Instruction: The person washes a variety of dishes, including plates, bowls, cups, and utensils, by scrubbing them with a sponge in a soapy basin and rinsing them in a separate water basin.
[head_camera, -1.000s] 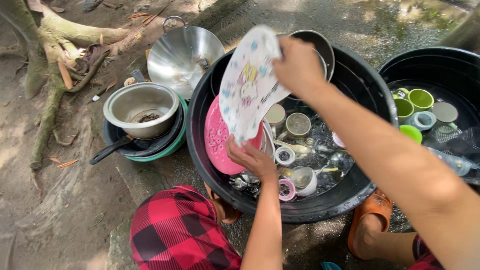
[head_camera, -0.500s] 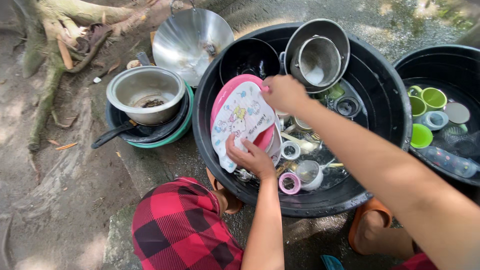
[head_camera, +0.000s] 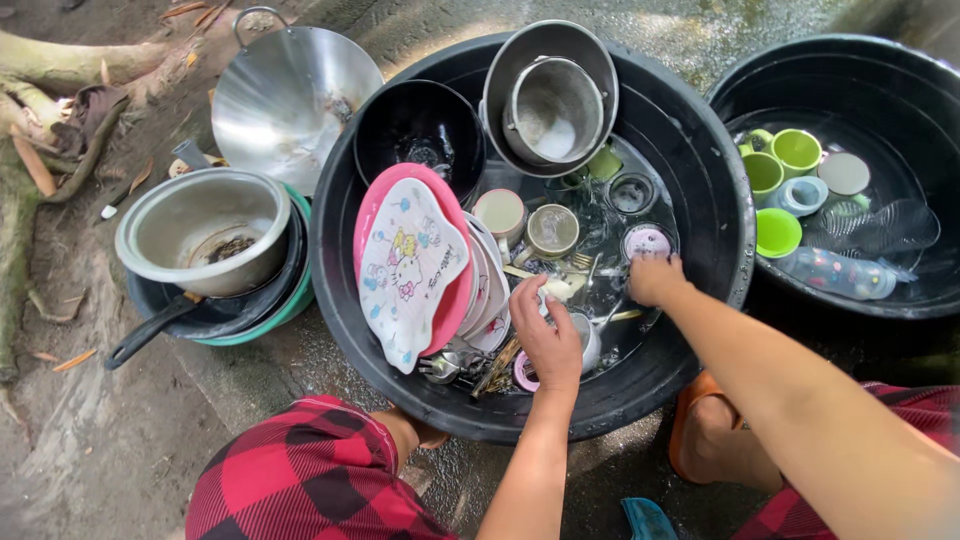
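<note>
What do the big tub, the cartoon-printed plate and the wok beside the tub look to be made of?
Big tub: likely black plastic, smooth and slightly glossy, with a thick moulded rim.
Cartoon-printed plate: probably melamine or plastic, white and matte with a colour print, leaning on a pink plate.
Wok: metal, probably steel or aluminium, with a bright silvery sheen and a wire loop handle.

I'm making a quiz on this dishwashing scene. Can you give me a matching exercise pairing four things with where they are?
Things:
1. cartoon plate
2. green cups
3. steel wok
4. left hand

Places:
A. in the right-hand black tub
B. on the ground, leaning against the big tub
C. propped against the pink plate
D. over the cups in the big tub's water

Pairs: 1-C, 2-A, 3-B, 4-D
</note>
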